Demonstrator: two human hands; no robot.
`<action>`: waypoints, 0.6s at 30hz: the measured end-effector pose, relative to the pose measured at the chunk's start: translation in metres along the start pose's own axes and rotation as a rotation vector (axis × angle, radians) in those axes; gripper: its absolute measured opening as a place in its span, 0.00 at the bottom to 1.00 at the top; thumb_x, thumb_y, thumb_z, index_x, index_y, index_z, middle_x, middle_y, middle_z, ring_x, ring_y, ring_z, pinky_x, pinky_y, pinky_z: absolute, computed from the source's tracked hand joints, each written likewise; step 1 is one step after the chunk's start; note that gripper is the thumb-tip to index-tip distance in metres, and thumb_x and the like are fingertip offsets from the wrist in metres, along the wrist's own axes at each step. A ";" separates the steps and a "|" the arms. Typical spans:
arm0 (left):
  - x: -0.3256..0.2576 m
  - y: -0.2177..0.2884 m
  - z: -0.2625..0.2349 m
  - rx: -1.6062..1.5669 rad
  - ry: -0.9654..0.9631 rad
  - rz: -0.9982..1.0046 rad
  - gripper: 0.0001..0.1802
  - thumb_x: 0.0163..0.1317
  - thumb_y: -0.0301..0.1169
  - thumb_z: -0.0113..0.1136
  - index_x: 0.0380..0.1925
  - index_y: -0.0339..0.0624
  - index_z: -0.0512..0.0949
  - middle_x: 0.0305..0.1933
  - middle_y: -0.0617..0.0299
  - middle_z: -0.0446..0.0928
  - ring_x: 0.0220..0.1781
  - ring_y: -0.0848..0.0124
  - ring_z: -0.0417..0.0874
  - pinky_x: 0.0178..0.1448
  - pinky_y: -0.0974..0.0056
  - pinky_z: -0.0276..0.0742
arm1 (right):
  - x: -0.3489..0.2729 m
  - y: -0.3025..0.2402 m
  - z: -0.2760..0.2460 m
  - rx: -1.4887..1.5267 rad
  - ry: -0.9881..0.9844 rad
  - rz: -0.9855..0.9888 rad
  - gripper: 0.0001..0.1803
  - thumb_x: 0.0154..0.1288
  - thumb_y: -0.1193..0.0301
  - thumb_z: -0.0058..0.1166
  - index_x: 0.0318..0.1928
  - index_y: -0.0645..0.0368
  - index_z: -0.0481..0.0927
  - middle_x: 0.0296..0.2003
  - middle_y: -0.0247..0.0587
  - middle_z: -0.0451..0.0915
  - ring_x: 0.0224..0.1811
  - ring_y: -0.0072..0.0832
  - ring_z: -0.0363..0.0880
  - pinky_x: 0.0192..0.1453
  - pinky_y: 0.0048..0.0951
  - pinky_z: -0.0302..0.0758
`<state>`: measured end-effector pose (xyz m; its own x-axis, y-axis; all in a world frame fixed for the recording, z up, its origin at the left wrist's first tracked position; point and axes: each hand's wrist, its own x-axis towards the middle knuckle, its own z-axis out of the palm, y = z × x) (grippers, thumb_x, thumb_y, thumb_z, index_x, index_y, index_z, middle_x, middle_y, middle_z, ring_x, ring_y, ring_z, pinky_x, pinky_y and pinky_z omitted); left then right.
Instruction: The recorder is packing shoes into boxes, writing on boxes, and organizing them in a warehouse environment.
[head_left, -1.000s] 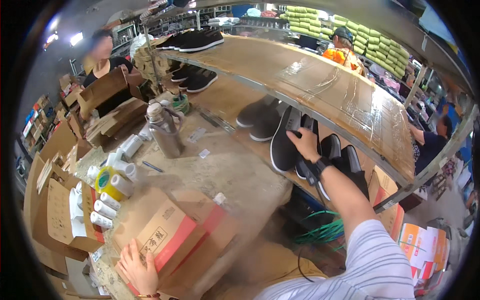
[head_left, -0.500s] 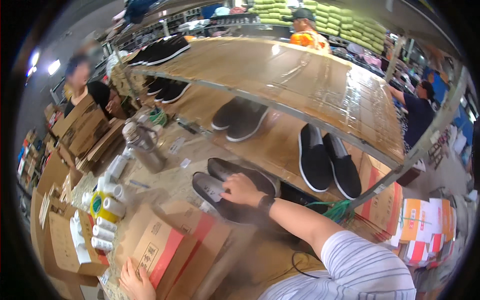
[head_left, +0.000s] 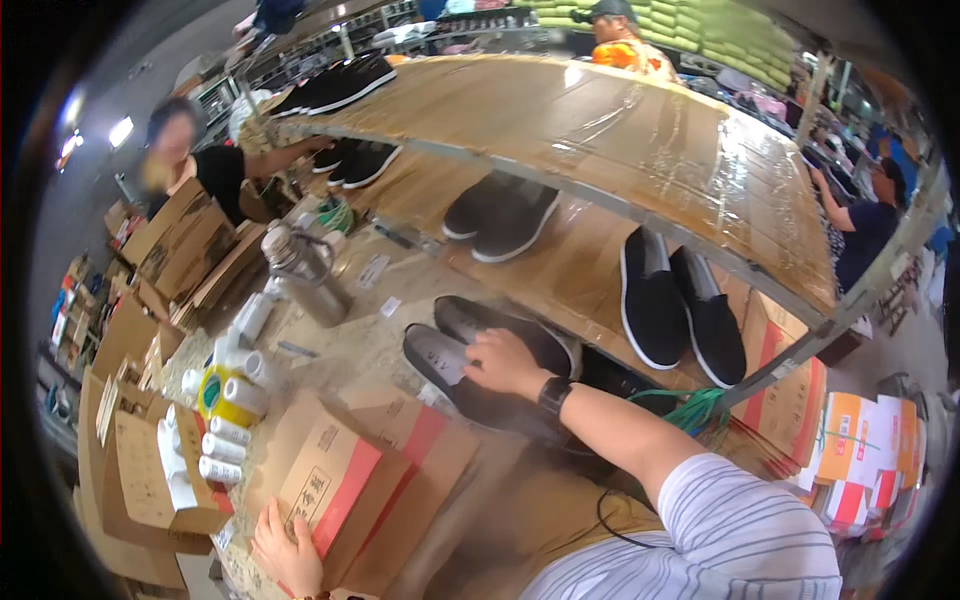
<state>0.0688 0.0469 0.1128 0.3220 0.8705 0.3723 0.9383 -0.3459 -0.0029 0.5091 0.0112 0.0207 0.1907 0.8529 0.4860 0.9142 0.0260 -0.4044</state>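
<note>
Okay, head view, the only one we have: dark slip-on shoes [head_left: 432,358] lie side by side on the tabletop [head_left: 365,345], just beyond a brown red-striped cardboard box [head_left: 350,480]. Right hand [head_left: 505,362] is on the nearer shoe, fingers at its opening; we can't tell whether it grips or just rests. Left hand [head_left: 287,548] lies on the box side, fingers extended, not clenched. Progress as we judge it: this pair is down off the shelf [head_left: 600,285] but outside the box; we can't see into the box, so its contents are unknown. A black pair [head_left: 655,300] and a grey pair [head_left: 510,220] remain on the shelf, neither touched by our hands. Around: steel flask [head_left: 305,275], pen [head_left: 297,349], white rolls [head_left: 222,450] and yellow tape [head_left: 214,392] crowd the left; open carton [head_left: 150,470] beyond them. Co-worker [head_left: 220,180] at far left reaches toward other shoes. In the way: shelf frame [head_left: 700,240] overhangs the right side, green twine [head_left: 690,410] hangs near the right forearm, black cable [head_left: 605,515] loops by the body. Nothing we see comes between shoes and box.
</note>
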 end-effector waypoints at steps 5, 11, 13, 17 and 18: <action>0.003 0.010 -0.010 -0.092 -0.124 -0.141 0.29 0.59 0.39 0.55 0.62 0.47 0.67 0.60 0.52 0.68 0.64 0.55 0.65 0.71 0.42 0.47 | 0.003 0.002 0.000 0.001 -0.054 -0.003 0.12 0.53 0.59 0.58 0.25 0.55 0.80 0.28 0.43 0.77 0.40 0.42 0.76 0.46 0.41 0.70; -0.001 0.005 -0.008 -0.052 -0.081 -0.154 0.30 0.57 0.40 0.57 0.61 0.47 0.68 0.59 0.52 0.68 0.64 0.54 0.65 0.70 0.40 0.49 | 0.003 0.000 0.005 0.003 -0.033 -0.026 0.11 0.54 0.61 0.55 0.24 0.55 0.79 0.27 0.43 0.76 0.38 0.42 0.75 0.45 0.41 0.70; -0.002 0.008 -0.007 -0.073 -0.081 -0.138 0.30 0.56 0.41 0.58 0.60 0.47 0.69 0.59 0.53 0.69 0.64 0.54 0.66 0.70 0.40 0.49 | 0.002 0.003 0.002 0.008 -0.042 -0.029 0.10 0.54 0.62 0.54 0.24 0.55 0.79 0.26 0.42 0.75 0.37 0.42 0.75 0.44 0.41 0.70; -0.004 0.009 -0.006 -0.099 -0.047 -0.130 0.30 0.55 0.42 0.59 0.59 0.47 0.70 0.58 0.53 0.69 0.64 0.54 0.66 0.70 0.39 0.49 | 0.000 0.006 0.005 0.061 0.028 -0.069 0.09 0.51 0.66 0.58 0.22 0.57 0.76 0.24 0.43 0.73 0.34 0.42 0.74 0.40 0.40 0.69; -0.003 0.011 -0.009 -0.101 -0.046 -0.138 0.31 0.55 0.43 0.59 0.59 0.47 0.70 0.57 0.53 0.69 0.64 0.55 0.66 0.70 0.40 0.49 | 0.001 0.006 0.004 0.058 0.020 -0.074 0.09 0.50 0.66 0.58 0.22 0.57 0.76 0.24 0.43 0.73 0.33 0.42 0.74 0.40 0.40 0.69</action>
<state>0.0773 0.0374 0.1197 0.1991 0.9264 0.3196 0.9571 -0.2539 0.1396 0.5130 0.0145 0.0157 0.1311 0.8373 0.5309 0.9039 0.1189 -0.4108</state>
